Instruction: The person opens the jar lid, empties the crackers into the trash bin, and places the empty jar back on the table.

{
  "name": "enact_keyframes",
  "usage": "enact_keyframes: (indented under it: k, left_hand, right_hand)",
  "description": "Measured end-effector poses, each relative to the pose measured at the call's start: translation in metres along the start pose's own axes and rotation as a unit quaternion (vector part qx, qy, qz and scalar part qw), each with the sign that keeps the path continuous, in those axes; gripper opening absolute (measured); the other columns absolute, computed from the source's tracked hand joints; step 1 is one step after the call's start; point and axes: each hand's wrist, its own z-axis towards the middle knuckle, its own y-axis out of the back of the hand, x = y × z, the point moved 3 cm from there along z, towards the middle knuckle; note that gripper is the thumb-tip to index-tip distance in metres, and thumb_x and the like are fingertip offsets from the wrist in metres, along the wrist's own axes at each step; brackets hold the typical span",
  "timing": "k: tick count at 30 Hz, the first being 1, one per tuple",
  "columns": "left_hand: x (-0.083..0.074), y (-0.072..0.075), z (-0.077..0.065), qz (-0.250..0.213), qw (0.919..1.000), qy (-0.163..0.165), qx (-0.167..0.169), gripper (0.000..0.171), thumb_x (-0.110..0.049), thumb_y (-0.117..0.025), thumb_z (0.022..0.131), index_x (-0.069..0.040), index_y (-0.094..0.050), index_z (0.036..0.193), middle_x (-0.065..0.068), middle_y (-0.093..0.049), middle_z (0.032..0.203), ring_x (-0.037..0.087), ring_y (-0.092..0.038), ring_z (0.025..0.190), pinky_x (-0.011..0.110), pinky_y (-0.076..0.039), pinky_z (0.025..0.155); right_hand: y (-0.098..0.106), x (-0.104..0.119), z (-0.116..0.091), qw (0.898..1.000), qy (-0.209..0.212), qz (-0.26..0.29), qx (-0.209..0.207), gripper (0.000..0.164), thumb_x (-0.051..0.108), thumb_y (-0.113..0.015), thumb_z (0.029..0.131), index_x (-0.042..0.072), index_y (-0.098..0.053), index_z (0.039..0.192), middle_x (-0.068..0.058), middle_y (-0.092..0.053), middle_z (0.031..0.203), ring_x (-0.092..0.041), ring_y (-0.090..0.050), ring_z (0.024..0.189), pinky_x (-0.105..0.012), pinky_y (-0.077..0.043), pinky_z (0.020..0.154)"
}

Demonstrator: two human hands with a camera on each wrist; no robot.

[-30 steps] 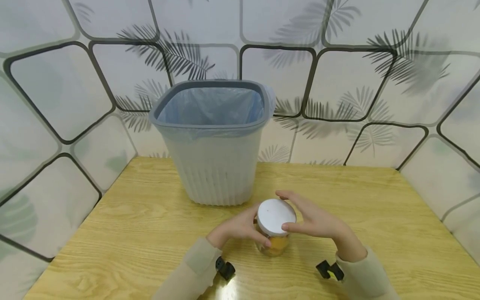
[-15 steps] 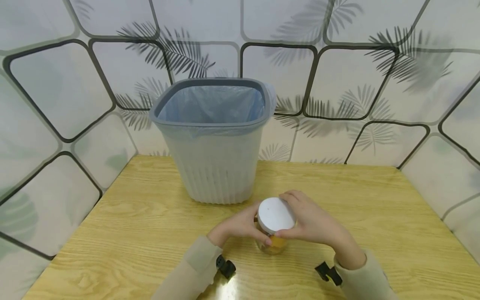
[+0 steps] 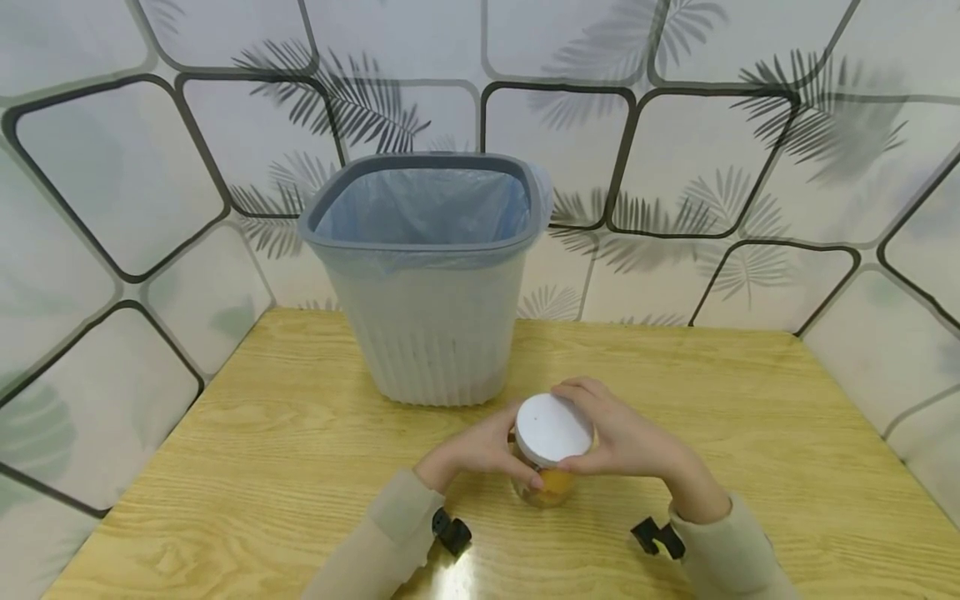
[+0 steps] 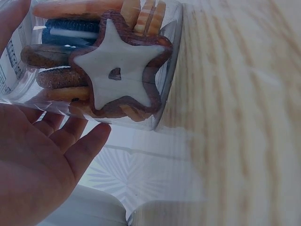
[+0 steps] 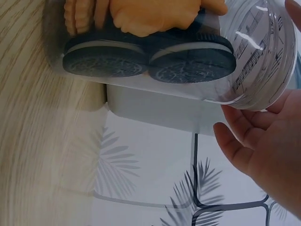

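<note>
A clear jar (image 3: 552,493) of cookies with a round white lid (image 3: 553,427) stands upright on the wooden table. My left hand (image 3: 480,452) grips the jar's side below the lid, thumb in front. From the right, my right hand (image 3: 630,437) holds the lid, thumb at the near edge and fingers round the far edge. Through the jar wall, the left wrist view shows a star-shaped cookie (image 4: 117,70) with white icing. Dark sandwich cookies (image 5: 106,61) and a golden cracker (image 5: 155,16) show in the right wrist view. The far side of the jar is hidden in the head view.
A white ribbed trash bin (image 3: 442,333) with a grey rim and a bluish liner bag stands behind the jar, slightly left. Patterned panels (image 3: 555,167) enclose the wooden table (image 3: 262,467) at the back and both sides.
My right hand has moved in from around the lid to hold its edge, and its fingers have since shifted slightly left. The left hand and the jar stay in place.
</note>
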Motion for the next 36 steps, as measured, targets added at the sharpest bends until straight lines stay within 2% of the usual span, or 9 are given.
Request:
enact_keyframes:
  k: [9, 14, 17, 22, 28, 36]
  left_hand:
    - [0.001, 0.001, 0.001, 0.002, 0.9990, -0.044, 0.008, 0.085, -0.007, -0.078, 0.066, -0.015, -0.028, 0.135, 0.000, -0.039, 0.125, 0.013, -0.041, 0.111, 0.030, -0.035, 0.091]
    - [0.001, 0.001, 0.001, -0.001, 0.9989, -0.045, 0.011, 0.086, -0.006, -0.078, 0.066, -0.016, -0.028, 0.135, -0.002, -0.040, 0.125, 0.011, -0.041, 0.111, 0.030, -0.034, 0.092]
    - [0.000, 0.001, 0.001, -0.005, 0.9990, -0.041, 0.013, 0.086, -0.005, -0.077, 0.066, -0.017, -0.027, 0.135, -0.003, -0.039, 0.125, 0.011, -0.041, 0.111, 0.030, -0.034, 0.092]
    - [0.000, 0.001, 0.000, -0.003, 0.9996, -0.027, 0.010, 0.086, -0.006, -0.077, 0.067, -0.017, -0.027, 0.136, -0.002, -0.038, 0.126, 0.011, -0.040, 0.111, 0.030, -0.033, 0.092]
    - [-0.001, 0.004, 0.000, 0.003, 1.0000, -0.004, -0.004, 0.085, -0.005, -0.077, 0.066, -0.015, -0.028, 0.135, -0.001, -0.038, 0.125, 0.010, -0.040, 0.111, 0.028, -0.033, 0.092]
    - [-0.001, 0.001, -0.001, 0.007, 1.0000, 0.002, 0.003, 0.084, -0.005, -0.077, 0.066, -0.014, -0.029, 0.135, 0.000, -0.038, 0.126, 0.010, -0.039, 0.111, 0.028, -0.033, 0.092]
  right_hand:
    - [-0.001, -0.009, -0.001, 0.998, 0.028, 0.060, 0.018, 0.078, 0.030, -0.074, 0.069, -0.004, -0.036, 0.129, -0.015, -0.039, 0.127, -0.028, -0.039, 0.114, -0.045, -0.039, 0.087]
    - [0.000, -0.013, -0.003, 0.995, 0.051, 0.080, 0.030, 0.076, 0.023, -0.073, 0.073, -0.004, -0.033, 0.132, -0.018, -0.036, 0.131, -0.032, -0.035, 0.118, -0.047, -0.034, 0.091]
    - [0.000, -0.014, -0.003, 0.994, 0.063, 0.085, 0.038, 0.076, 0.021, -0.071, 0.075, -0.004, -0.030, 0.133, -0.018, -0.035, 0.132, -0.033, -0.033, 0.120, -0.045, -0.032, 0.094]
    - [0.001, -0.011, -0.002, 0.994, 0.050, 0.085, 0.042, 0.080, 0.025, -0.071, 0.074, -0.004, -0.028, 0.134, -0.018, -0.033, 0.134, -0.032, -0.032, 0.121, -0.046, -0.031, 0.094]
    - [0.001, -0.003, 0.003, 0.999, 0.005, 0.040, 0.023, 0.091, 0.040, -0.073, 0.069, -0.006, -0.028, 0.134, -0.018, -0.034, 0.132, -0.029, -0.037, 0.116, -0.044, -0.039, 0.088]
    - [-0.002, 0.003, 0.002, 0.998, -0.002, -0.060, -0.016, 0.093, 0.055, -0.069, 0.065, -0.006, -0.038, 0.128, -0.015, -0.043, 0.121, -0.024, -0.045, 0.105, -0.038, -0.044, 0.080]
